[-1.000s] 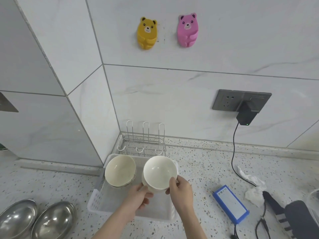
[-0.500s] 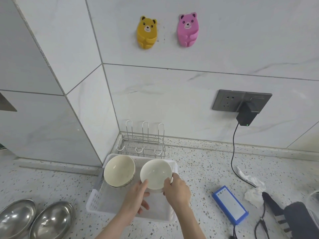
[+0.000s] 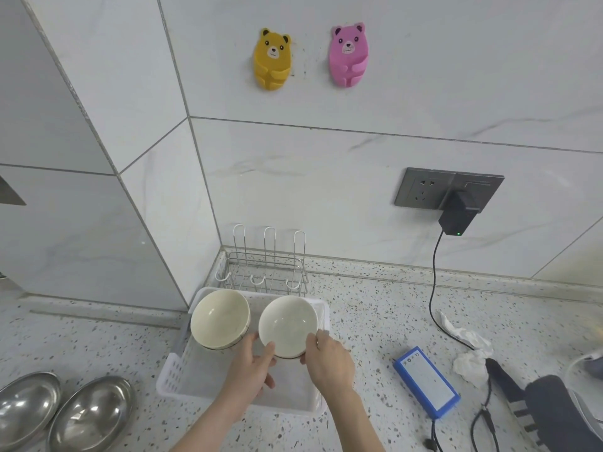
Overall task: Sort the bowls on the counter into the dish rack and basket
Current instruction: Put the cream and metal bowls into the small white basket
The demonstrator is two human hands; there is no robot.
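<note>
1. Ceramic by the look of it, the white bowl [image 3: 288,325] sits between our left hand [image 3: 249,370] and right hand [image 3: 328,357], fingers curled on its near rim and side, low in the basket [image 3: 173,376].
2. We judge it stiff, glossy, breakable; a two-sided rim hold suits.
3. Beside it, a cream bowl [image 3: 220,318] is also in the basket; the rack [image 3: 261,269] holds none.
4. Two steel bowls [image 3: 65,415] wait on the counter [image 3: 375,321].
</note>
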